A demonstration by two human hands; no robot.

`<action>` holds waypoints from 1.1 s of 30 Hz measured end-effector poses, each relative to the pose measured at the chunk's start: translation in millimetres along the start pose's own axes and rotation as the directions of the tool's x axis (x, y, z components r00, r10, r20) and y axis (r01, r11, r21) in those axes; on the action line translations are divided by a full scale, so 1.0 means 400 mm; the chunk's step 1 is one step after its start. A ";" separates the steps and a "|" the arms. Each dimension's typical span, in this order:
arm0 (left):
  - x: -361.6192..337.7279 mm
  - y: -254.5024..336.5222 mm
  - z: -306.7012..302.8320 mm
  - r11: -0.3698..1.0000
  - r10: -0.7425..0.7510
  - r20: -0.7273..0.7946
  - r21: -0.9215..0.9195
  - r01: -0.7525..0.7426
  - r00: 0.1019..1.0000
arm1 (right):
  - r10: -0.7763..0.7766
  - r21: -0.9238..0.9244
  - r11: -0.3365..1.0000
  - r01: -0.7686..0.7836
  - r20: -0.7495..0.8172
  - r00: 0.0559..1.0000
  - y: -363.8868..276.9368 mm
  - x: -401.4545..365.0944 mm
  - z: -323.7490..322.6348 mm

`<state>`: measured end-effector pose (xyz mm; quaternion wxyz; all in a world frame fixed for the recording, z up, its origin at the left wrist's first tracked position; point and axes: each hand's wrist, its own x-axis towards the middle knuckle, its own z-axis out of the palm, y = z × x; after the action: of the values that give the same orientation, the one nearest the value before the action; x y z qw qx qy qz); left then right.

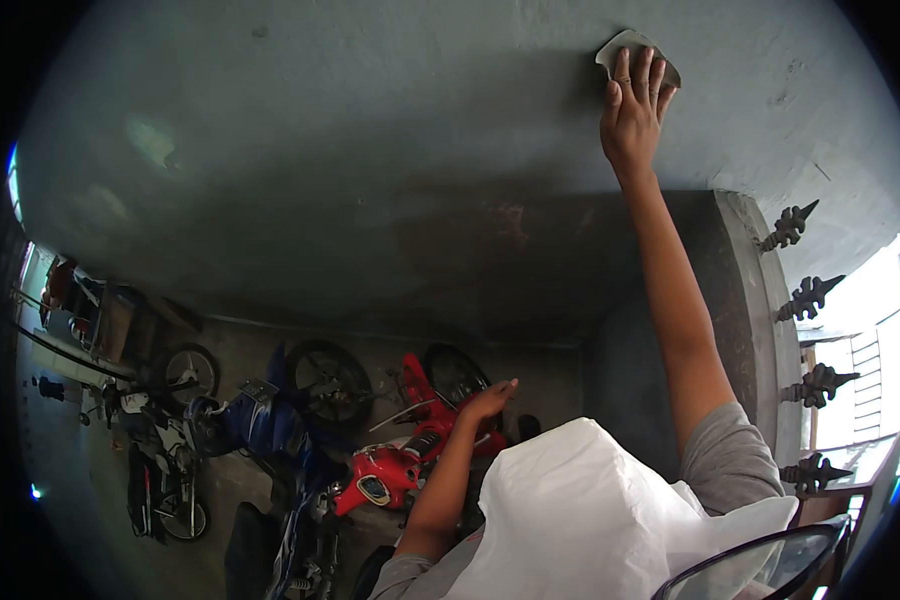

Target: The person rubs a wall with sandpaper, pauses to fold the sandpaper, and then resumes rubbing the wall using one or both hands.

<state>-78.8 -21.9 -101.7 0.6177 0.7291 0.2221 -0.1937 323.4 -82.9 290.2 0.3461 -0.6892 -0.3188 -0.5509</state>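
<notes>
High on the grey wall (370, 110), my right hand (636, 115) presses a pale, curled piece of sandpaper (625, 45) flat against the surface. Its fingers are spread over the sheet, and my arm reaches up at full stretch. My left hand (490, 400) hangs lower, away from the wall, its fingers loosely stretched out and nothing visible in them. Behind it, from this angle, is a red motorbike (380, 475). White fabric (580, 510) covers the bottom middle of the view, and part of a pair of glasses (760, 565) shows at lower right.
A blue motorbike (290, 430) stands beside the red one, with another motorbike (175, 470) farther left. On the right, a concrete ledge (760, 300) carries several dark pointed metal finials (810, 297). Wooden items (120, 325) are stacked at far left.
</notes>
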 end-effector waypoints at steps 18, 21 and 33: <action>0.052 -0.067 -0.002 0.994 -0.069 -0.042 -0.084 0.065 0.997 | -0.093 0.051 0.994 0.092 0.022 0.995 0.014 0.030 -0.052; 0.018 -0.030 0.007 0.990 -0.105 -0.079 -0.101 0.097 0.991 | -0.111 0.052 0.993 0.110 0.026 0.993 0.026 0.033 -0.046; 0.062 -0.075 0.006 1.000 -0.028 -0.037 0.008 0.029 0.999 | -0.041 0.034 0.999 0.041 0.008 0.999 -0.004 0.062 -0.039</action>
<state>-75.3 -18.0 -140.2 0.6077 0.7318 0.2428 -0.1901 318.3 -93.5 317.0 0.3450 -0.6790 -0.3437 -0.5494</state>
